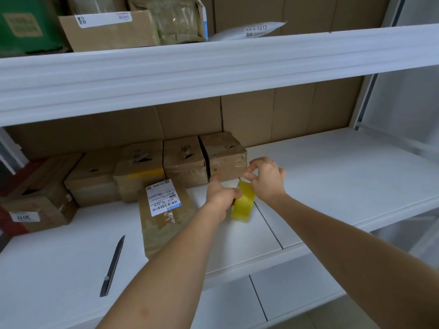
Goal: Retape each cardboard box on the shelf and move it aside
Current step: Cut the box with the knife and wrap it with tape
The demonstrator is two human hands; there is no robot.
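Both forearms reach out over the white shelf (332, 167); the left hand (219, 194) grips the yellow tape roll (243, 203), held upright above the shelf; the right hand (267, 178) pinches at the roll's top edge; a labelled cardboard box (166, 217) lies flat just left.

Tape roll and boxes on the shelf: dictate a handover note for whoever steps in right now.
Left hand grips the yellow tape roll; right hand pinches at its top edge, apparently at the tape end.
Labelled box lies flat at the front of the shelf; a row of boxes stands behind.
A utility knife lies front left.
Done: cannot tell.
Left: tape the box, move it aside.
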